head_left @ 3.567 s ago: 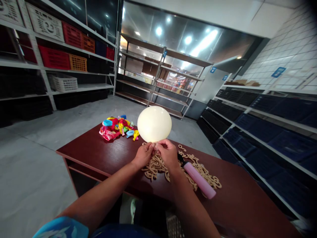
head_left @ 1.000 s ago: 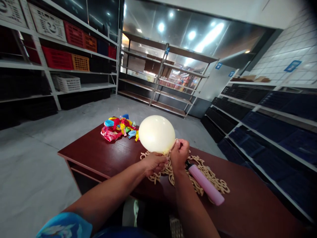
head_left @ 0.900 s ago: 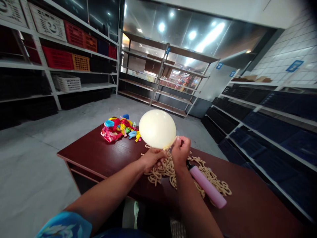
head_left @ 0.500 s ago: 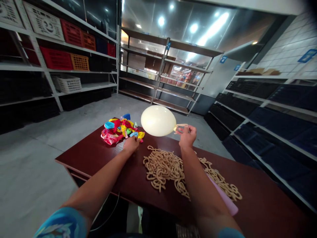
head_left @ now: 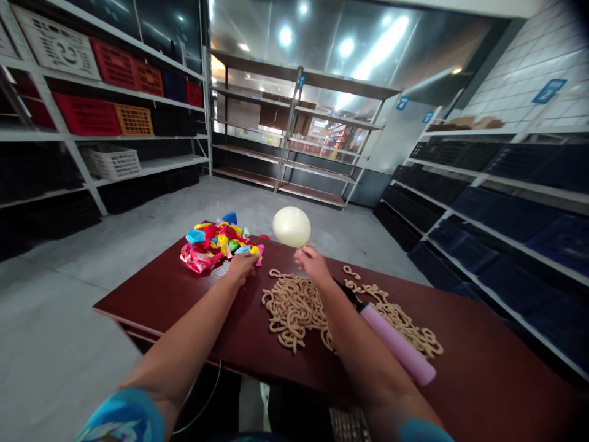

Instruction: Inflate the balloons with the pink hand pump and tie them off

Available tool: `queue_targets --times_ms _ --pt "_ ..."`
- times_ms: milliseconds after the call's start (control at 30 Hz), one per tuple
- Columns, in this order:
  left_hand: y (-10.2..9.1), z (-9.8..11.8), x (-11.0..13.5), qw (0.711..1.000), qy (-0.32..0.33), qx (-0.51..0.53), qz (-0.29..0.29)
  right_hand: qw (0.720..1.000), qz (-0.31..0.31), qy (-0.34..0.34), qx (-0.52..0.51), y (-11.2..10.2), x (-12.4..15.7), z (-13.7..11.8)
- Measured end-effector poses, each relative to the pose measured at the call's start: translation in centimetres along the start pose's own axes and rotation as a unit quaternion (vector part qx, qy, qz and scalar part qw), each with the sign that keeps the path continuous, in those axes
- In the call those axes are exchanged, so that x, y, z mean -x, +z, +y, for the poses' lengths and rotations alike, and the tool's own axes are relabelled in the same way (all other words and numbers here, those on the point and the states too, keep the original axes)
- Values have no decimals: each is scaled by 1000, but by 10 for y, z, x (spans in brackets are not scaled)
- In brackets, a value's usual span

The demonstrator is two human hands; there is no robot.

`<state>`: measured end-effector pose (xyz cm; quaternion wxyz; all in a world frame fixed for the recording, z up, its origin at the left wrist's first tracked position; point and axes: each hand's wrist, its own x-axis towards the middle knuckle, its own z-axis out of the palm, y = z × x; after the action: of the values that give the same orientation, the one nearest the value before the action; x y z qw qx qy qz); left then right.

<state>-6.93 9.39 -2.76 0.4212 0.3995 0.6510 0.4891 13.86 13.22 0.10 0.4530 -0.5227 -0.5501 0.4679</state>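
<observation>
A pale cream inflated balloon (head_left: 291, 226) is in the air past the table's far edge, just beyond the fingertips of my right hand (head_left: 313, 263). The fingers of that hand look parted, and no clear grip on the balloon shows. At the near side of a heap of uninflated coloured balloons (head_left: 219, 240), my left hand (head_left: 243, 267) has its fingers closed together by a yellow and pink one. What lies between those fingers is hidden. Below my right hand lies a pile of beige twisted dough-like snacks (head_left: 294, 307).
Under my right forearm, a pink cylinder with a black end (head_left: 398, 344) lies on the dark red table (head_left: 161, 294), beside more twisted snacks (head_left: 405, 322). Crate-filled shelves (head_left: 151, 92) stand left, dark-crate shelves (head_left: 497, 209) right, and a rack (head_left: 317, 166) at the back.
The balloon looks smaller and has come away from my right fingers, which earlier pinched its neck. My right hand has moved left. My left hand stays by the coloured balloons.
</observation>
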Motion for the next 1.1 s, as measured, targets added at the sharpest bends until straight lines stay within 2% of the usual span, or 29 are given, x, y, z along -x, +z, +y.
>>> queue_targets --times_ms 67,167,233,300,400,533,600,700,833,967,1100 --pt "7 8 16 990 -42 127 -47 998 -59 28 -6 14 16 -4" --pt "15 17 45 934 -87 309 -158 975 -157 146 -64 26 33 -10" --pt "18 20 63 904 -103 355 -213 944 -205 226 -128 26 40 -13" --pt "19 20 79 889 -109 368 -248 926 -218 249 -182 23 47 -15" --pt "20 18 94 887 -95 350 -286 935 -204 192 -219 17 57 -18" --pt "21 16 104 906 -72 283 -305 951 -189 154 -189 12 70 -22" --pt "22 15 107 907 -62 270 -317 958 -165 137 -189 12 74 -24" --pt "24 15 113 902 -62 266 -334 972 -104 51 -206 13 77 -28" --pt "23 16 118 881 -59 293 -367 986 -39 -65 -147 10 88 -44" --pt "24 22 121 850 -17 355 -388 990 -44 -115 -75 6 104 -63" --pt "36 29 127 850 16 355 -389 985 -43 -158 -49 7 107 -69"
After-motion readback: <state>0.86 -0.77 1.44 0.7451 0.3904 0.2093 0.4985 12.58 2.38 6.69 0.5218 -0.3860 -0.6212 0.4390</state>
